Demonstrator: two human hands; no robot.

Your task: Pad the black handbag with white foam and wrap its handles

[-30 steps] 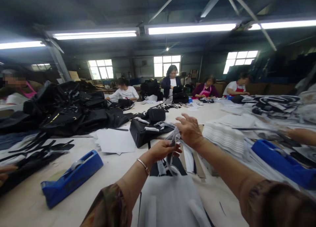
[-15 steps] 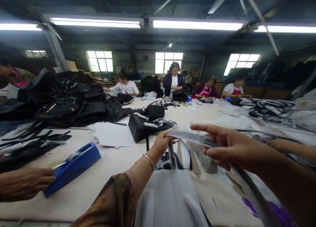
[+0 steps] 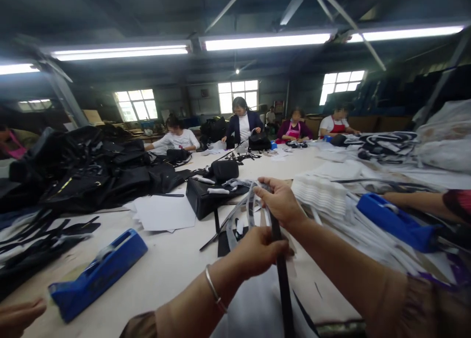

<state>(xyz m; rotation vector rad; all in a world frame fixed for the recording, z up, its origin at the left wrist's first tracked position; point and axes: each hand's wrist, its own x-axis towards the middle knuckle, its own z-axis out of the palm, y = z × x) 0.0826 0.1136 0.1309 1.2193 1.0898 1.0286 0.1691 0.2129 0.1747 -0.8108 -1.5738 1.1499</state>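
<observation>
My left hand (image 3: 257,252) is closed around a black strap (image 3: 282,279) that runs down toward me over a white sheet (image 3: 257,308). My right hand (image 3: 281,203) grips the same strap higher up, together with loops of pale wrapping strip (image 3: 241,205) that hang off it. Both hands are over the middle of the light worktable (image 3: 172,259). Just beyond them lies a black bag (image 3: 206,198) with white-wrapped handles.
A blue tape dispenser (image 3: 97,274) sits at the near left, another blue dispenser (image 3: 393,222) at the right by a co-worker's forearm (image 3: 412,200). Black bags (image 3: 84,171) are heaped at the left, white paper (image 3: 162,213) beside them, white padding (image 3: 322,193) at the right. Several people sit at the far end.
My right hand has drawn back from its stretched-out position and come in close above my left. The left hand has slid down the strap. The other person's hand at the near left has withdrawn.
</observation>
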